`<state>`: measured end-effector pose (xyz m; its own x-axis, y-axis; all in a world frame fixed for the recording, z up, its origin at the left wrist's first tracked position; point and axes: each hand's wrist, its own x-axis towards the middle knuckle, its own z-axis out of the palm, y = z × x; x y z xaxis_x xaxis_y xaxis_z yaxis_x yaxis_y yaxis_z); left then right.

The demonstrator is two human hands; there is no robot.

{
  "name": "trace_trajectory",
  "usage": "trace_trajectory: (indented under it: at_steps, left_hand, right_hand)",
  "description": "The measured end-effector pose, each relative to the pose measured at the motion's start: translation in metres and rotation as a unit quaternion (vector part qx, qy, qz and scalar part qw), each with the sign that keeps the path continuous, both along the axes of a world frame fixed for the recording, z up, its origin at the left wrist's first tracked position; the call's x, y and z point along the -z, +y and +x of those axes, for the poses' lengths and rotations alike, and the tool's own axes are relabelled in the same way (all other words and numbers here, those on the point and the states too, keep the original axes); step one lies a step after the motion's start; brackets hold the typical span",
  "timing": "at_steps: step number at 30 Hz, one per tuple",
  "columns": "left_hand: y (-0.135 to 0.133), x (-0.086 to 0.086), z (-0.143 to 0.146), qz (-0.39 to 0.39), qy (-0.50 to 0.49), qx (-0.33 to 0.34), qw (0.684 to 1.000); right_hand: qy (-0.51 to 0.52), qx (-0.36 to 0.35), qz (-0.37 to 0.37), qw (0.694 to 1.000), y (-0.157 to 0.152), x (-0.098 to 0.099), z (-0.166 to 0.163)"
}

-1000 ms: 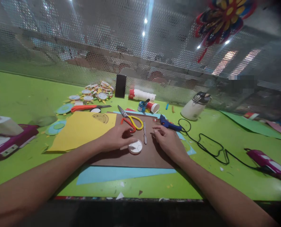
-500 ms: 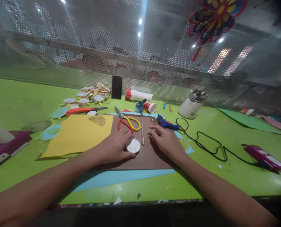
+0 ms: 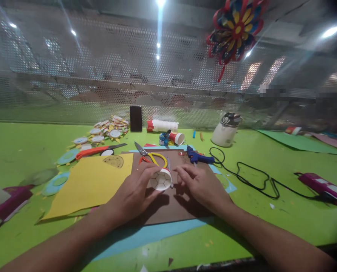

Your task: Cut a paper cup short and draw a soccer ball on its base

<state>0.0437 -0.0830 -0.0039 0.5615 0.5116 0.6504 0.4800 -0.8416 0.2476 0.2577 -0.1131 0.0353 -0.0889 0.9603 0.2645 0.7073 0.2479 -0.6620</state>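
My left hand (image 3: 134,189) grips a small white disc (image 3: 161,180) by its edge, between thumb and fingers. A football-like pattern of lines covers its face and a red strip shows at the top rim; it is tilted towards me above the brown sheet (image 3: 157,215). Just to its right, my right hand (image 3: 199,183) hovers with loosely bent fingers, apart from the disc, and nothing is visible in them. Scissors (image 3: 157,156) with red and yellow handles lie behind the disc. A pen (image 3: 169,163) is partly hidden by it.
Yellow sheet (image 3: 91,185) lies left, near an orange cutter knife (image 3: 91,152). A blue glue gun (image 3: 198,156) trails a black cord (image 3: 253,184) towards a purple power strip (image 3: 321,187). Behind are decorated discs (image 3: 108,132), a phone (image 3: 136,119), paper cups (image 3: 163,125) and a cream jug (image 3: 225,130).
My left hand has raised the white disc off the brown sheet and tilted its face towards me. My right hand's fingers have curled more and come closer to it. The view has tipped upward.
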Motion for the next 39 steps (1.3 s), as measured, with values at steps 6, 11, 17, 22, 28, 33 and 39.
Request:
trace_trajectory:
  at_steps: [6, 11, 17, 22, 28, 33, 39]
  left_hand:
    - [0.001, 0.002, 0.0, 0.031, 0.004, 0.027, 0.999]
    - [0.0, 0.003, 0.0, -0.008, 0.0, 0.005, 1.0]
    - [-0.005, 0.006, -0.004, -0.039, -0.022, -0.016, 0.999]
    - [-0.008, 0.0, -0.005, -0.03, -0.052, 0.006, 0.998]
    - [-0.007, -0.002, -0.004, -0.007, -0.106, 0.03, 0.994]
    - [-0.007, 0.0, -0.006, -0.001, -0.13, 0.045, 0.991]
    - [-0.005, 0.002, -0.005, 0.007, -0.145, 0.055, 0.988]
  right_hand:
    - [0.083, -0.121, 0.015, 0.989, -0.003, 0.022, -0.005]
    - [0.094, -0.107, 0.032, 0.989, -0.003, 0.027, -0.005]
    - [0.082, -0.118, 0.136, 0.98, -0.003, 0.032, -0.002]
    - [0.03, -0.138, 0.203, 0.969, -0.003, 0.032, 0.002]
    - [0.005, -0.14, 0.221, 0.965, -0.001, 0.034, 0.002]
    - [-0.003, -0.13, 0.248, 0.96, 0.003, 0.042, 0.004]
    - [-0.043, -0.141, 0.305, 0.941, 0.006, 0.041, 0.008]
